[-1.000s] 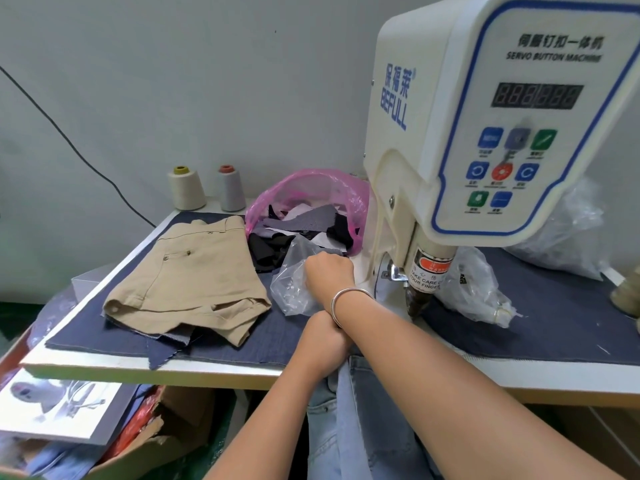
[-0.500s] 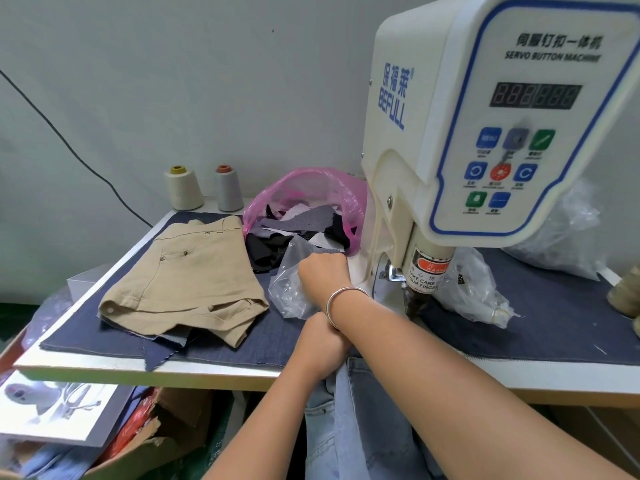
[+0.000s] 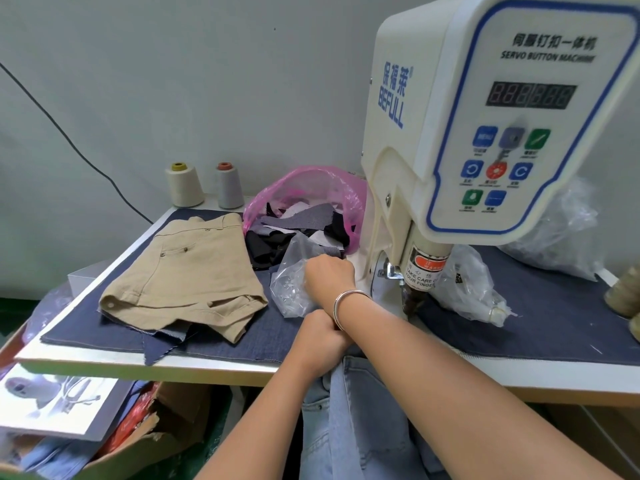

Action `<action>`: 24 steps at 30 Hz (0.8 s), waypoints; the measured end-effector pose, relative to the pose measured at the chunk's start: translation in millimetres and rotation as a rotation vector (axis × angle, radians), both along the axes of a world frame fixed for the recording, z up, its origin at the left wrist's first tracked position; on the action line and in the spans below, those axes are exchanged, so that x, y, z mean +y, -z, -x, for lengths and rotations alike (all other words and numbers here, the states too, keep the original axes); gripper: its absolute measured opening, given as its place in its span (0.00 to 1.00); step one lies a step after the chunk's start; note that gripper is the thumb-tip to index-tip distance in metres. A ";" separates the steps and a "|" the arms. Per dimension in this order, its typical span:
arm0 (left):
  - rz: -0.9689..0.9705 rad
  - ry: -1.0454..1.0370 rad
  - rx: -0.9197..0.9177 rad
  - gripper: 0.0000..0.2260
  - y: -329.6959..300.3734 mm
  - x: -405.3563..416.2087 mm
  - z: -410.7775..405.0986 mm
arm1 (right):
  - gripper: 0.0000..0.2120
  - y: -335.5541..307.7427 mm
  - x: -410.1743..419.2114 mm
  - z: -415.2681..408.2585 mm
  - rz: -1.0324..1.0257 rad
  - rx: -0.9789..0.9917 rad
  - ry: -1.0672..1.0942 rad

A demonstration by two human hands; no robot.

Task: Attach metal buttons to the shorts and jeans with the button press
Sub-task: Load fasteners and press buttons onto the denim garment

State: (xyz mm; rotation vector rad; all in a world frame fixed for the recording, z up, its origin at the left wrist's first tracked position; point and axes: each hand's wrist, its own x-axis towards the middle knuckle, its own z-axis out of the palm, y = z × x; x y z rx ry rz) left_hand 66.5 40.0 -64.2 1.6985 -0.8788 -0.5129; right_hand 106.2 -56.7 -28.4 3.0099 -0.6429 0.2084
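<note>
In the head view I see my right hand reaching into a clear plastic bag left of the button press; its fingers are hidden, so I cannot tell its grip. My left hand grips the light jeans at the near table edge. The tan shorts lie flat at far left.
</note>
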 end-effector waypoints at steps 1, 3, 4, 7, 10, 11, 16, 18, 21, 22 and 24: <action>-0.005 0.006 0.003 0.08 0.3 0.0 0.0 | 0.13 -0.4 -0.6 1.4 -0.033 -0.010 0.009; -0.016 0.018 0.012 0.07 1.2 -0.2 -0.4 | 0.12 -0.8 -1.2 5.5 -0.096 -0.027 0.022; -0.021 0.023 0.010 0.07 1.2 -0.3 -0.4 | 0.12 -1.5 -1.4 7.8 -0.132 -0.039 0.025; -0.029 0.039 0.006 0.08 -0.6 -1.1 0.3 | 0.11 -4.8 -1.3 15.1 -0.286 -0.101 0.049; -0.041 0.047 -0.006 0.12 -1.7 -0.8 1.2 | 0.11 -6.7 -0.9 19.1 -0.421 -0.152 0.092; -0.043 0.045 -0.008 0.12 -1.6 -0.6 1.2 | 0.11 -6.7 -1.0 19.6 -0.451 -0.169 0.104; -0.040 0.046 -0.014 0.11 -0.4 -0.2 1.2 | 0.03 -3.8 -4.4 23.4 -0.622 -0.305 0.126; -0.036 0.050 -0.016 0.12 -0.9 0.5 1.6 | 0.04 -3.3 -4.2 27.0 -0.696 -0.397 0.122; -0.015 0.065 -0.026 0.13 -1.0 1.1 0.8 | 0.07 -10.7 -1.3 37.5 -0.795 -0.538 0.104; -0.011 0.074 -0.018 0.12 -1.6 1.1 0.4 | 0.08 -15.1 2.3 44.4 -0.857 -0.600 0.088; 0.004 0.093 0.006 0.10 -4.4 2.1 0.8 | 0.09 -23.6 14.3 67.4 -0.988 -0.726 0.027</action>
